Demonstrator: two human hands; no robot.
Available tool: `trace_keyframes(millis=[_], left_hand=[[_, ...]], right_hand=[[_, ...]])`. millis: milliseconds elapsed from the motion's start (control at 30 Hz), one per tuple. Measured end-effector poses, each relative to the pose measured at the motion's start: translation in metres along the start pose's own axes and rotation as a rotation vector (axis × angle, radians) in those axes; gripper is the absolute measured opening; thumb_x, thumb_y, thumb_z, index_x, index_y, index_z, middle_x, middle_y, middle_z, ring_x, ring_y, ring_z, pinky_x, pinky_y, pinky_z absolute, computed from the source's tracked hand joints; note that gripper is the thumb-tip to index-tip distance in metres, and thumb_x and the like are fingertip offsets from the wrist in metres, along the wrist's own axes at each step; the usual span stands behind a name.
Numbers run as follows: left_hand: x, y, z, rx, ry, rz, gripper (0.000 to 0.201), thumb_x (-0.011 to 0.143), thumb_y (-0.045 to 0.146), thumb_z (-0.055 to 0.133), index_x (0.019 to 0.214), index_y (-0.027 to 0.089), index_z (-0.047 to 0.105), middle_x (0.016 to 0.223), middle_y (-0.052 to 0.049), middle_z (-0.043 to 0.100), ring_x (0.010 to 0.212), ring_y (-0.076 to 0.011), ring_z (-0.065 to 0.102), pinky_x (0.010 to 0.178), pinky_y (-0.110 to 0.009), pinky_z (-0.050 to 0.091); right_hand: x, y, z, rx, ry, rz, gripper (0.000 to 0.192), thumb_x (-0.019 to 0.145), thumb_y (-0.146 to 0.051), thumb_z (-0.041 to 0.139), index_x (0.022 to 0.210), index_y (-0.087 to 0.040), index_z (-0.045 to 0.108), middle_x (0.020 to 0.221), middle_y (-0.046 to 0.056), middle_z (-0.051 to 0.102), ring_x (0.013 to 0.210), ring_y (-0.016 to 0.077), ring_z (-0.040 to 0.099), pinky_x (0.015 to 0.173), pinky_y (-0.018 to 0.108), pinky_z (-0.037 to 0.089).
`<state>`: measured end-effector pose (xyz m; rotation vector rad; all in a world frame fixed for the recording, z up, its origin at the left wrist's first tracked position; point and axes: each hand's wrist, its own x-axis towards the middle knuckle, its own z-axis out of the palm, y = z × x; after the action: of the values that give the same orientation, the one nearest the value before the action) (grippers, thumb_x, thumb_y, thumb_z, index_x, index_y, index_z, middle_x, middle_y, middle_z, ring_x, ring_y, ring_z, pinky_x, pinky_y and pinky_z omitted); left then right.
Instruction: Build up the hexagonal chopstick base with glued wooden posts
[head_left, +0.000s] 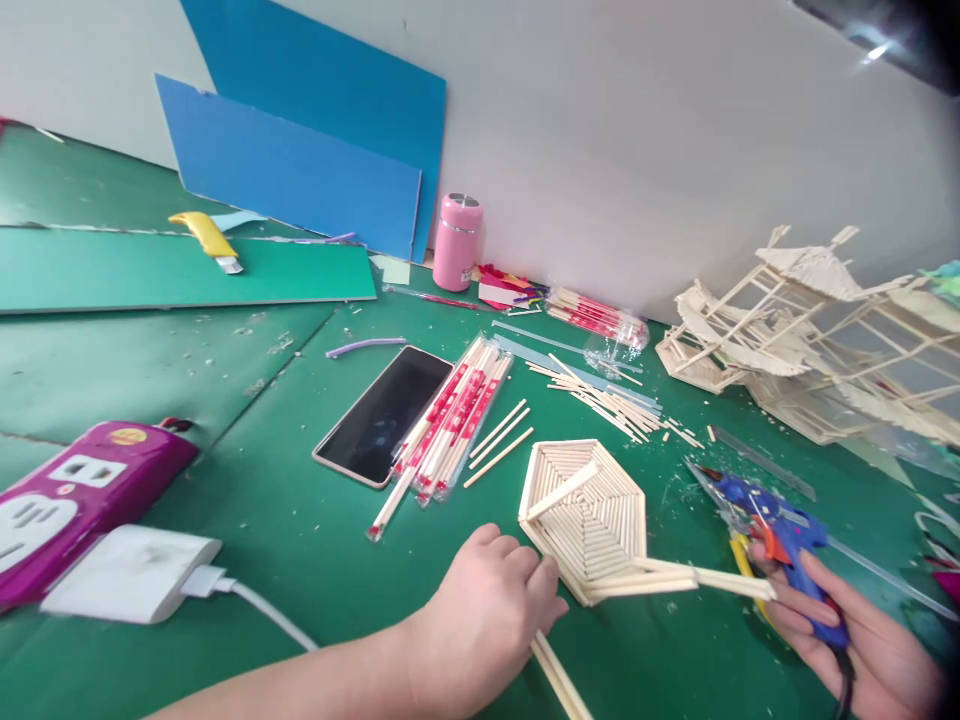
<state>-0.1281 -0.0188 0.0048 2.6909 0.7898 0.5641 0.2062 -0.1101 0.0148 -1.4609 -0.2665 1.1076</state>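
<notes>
Wall (600, 130): pale grey, rising ahead of you where the table ends.
Blue boards (300, 180): two, overlapping, leaning on that wall to your left.
Table (315, 545): green top before you, crossed by a dark seam (274, 380).
Light (876, 52): a white glint at your upper right, on a dark, unclear shape (832, 20).

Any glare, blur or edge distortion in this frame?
Head view: bright glare spot on the dark object at upper right; both right corners go dark; right hand looks softer than the hexagonal stick panel; purple power strip at left seems stretched, likely wide-angle.
</notes>
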Motion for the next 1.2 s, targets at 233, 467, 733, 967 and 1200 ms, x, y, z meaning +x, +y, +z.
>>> trace_keyframes(millis=[233,467,733,967,1200], left_hand=[[0.008,0.009,0.002,0.147,-0.152,0.034,0.025,0.087,0.017,0.033,0.106,0.013,0.048,0.076,-0.005,0.056,0.061,-0.0178,0.052,0.055,-0.031,0.04],[0.017,0.005,0.003,0.23,-0.26,0.008,0.032,0.083,0.008,0.031,0.112,0.012,0.045,0.086,-0.008,0.054,0.07,-0.0187,0.053,0.065,-0.033,0.044],[0.049,-0.037,-0.002,0.071,-0.162,0.091,0.032,0.085,0.013,0.03,0.112,0.015,0.048,0.098,-0.01,0.056,0.082,-0.0178,0.055,0.07,-0.03,0.046],[0.054,-0.053,-0.017,0.006,-0.088,0.014,0.036,0.087,0.016,0.031,0.122,0.018,0.041,0.108,-0.011,0.053,0.095,-0.0193,0.055,0.076,-0.031,0.047],[0.014,0.001,-0.012,-0.089,0.134,-0.071,0.021,0.084,0.016,0.044,0.102,0.015,0.054,0.085,-0.009,0.056,0.073,-0.0164,0.056,0.063,-0.028,0.049]], right_hand=[[-0.008,0.0,-0.005,0.227,-0.08,0.15,0.008,0.077,-0.019,0.058,0.083,-0.014,0.057,0.054,-0.006,0.036,0.041,0.0008,0.035,0.038,0.014,0.038],[-0.009,-0.001,-0.01,0.215,-0.166,0.069,0.013,0.076,-0.021,0.059,0.088,-0.015,0.06,0.069,-0.001,0.051,0.042,-0.0004,0.032,0.036,0.012,0.035],[-0.018,-0.006,-0.012,0.195,-0.163,0.028,0.013,0.075,-0.023,0.061,0.086,-0.017,0.062,0.067,-0.002,0.051,0.041,0.001,0.028,0.035,0.013,0.032],[-0.019,-0.002,-0.013,0.197,-0.202,0.049,0.016,0.076,-0.024,0.059,0.09,-0.016,0.062,0.058,-0.004,0.044,0.042,0.002,0.026,0.037,0.015,0.032],[-0.022,0.004,-0.003,0.155,-0.215,0.06,0.022,0.074,-0.026,0.062,0.095,-0.021,0.059,0.05,-0.005,0.041,0.042,0.0055,0.032,0.039,0.018,0.035]])
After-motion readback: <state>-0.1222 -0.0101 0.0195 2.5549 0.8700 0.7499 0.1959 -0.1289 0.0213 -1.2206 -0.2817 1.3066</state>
